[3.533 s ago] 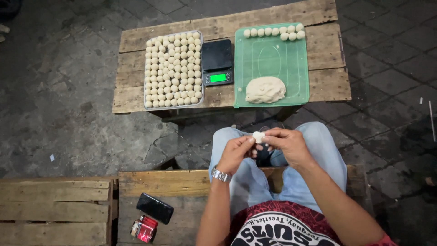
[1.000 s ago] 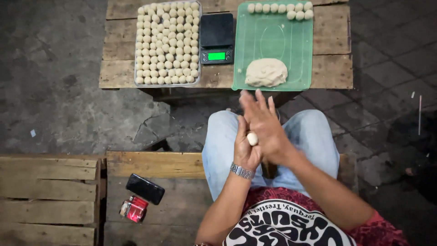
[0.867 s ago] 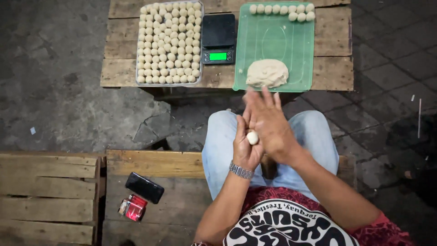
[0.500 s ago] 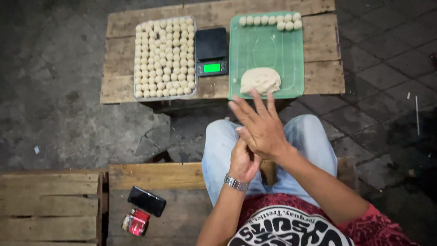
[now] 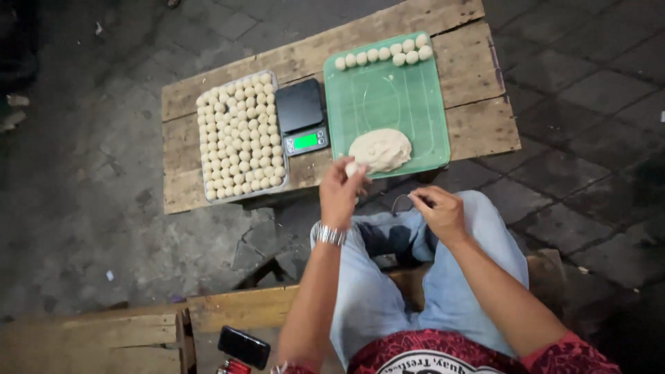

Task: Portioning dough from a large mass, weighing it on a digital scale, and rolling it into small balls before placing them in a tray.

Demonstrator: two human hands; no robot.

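My left hand (image 5: 339, 192), with a metal watch on its wrist, holds a small pale dough ball (image 5: 351, 168) at its fingertips, raised beside the near edge of the green tray (image 5: 415, 111). On that tray lies a dough lump (image 5: 379, 149), and a row of dough balls (image 5: 384, 54) lines its far edge. My right hand (image 5: 438, 212) hovers over my lap with fingers loosely curled and nothing visible in it.
A metal tray (image 5: 239, 136) full of several dough balls sits left of a black digital scale (image 5: 302, 116) on a low wooden table (image 5: 478, 104). A black phone (image 5: 244, 347) and a red packet (image 5: 232, 367) lie on the wooden bench beside me. Stone paving surrounds the table.
My palms were pressed together rolling a dough ball over my lap. They have parted; my left hand has carried the ball forward toward the green tray, and my right has dropped back.
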